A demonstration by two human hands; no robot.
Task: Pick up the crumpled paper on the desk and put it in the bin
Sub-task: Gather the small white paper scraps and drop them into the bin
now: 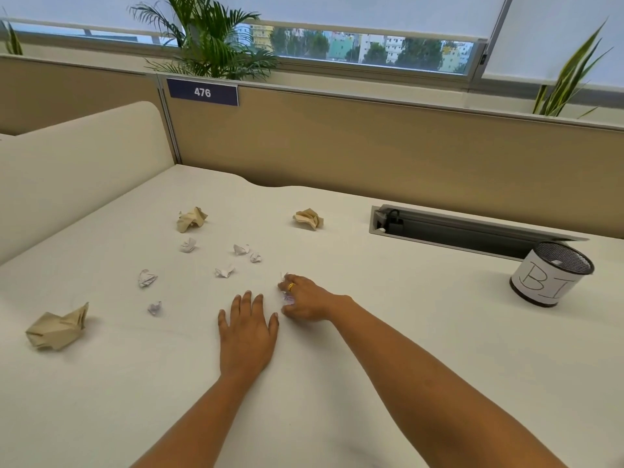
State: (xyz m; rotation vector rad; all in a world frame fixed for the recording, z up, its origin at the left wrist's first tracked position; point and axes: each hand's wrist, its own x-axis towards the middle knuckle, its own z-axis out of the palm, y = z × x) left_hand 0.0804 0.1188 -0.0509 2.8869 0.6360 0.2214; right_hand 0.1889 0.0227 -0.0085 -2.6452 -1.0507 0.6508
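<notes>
Several crumpled paper balls lie on the white desk [405, 332]. My right hand [305, 300], with a gold ring, is closed around a small white crumpled paper [288, 298] at the desk's middle. My left hand [248, 336] rests flat on the desk just left of it, fingers apart, holding nothing. Small white balls lie further left: one [224, 271], one [147, 278], one [155, 308]. Three tan balls sit at the back left [191, 218], back middle [308, 218] and front left [57, 327]. The bin [550, 275], a black mesh cup with a white label, stands at the right.
An open cable tray [456, 229] is set into the desk behind the bin. A tan partition [371, 143] runs along the back and a cream divider [77, 160] stands at the left. Plants stand behind the partition.
</notes>
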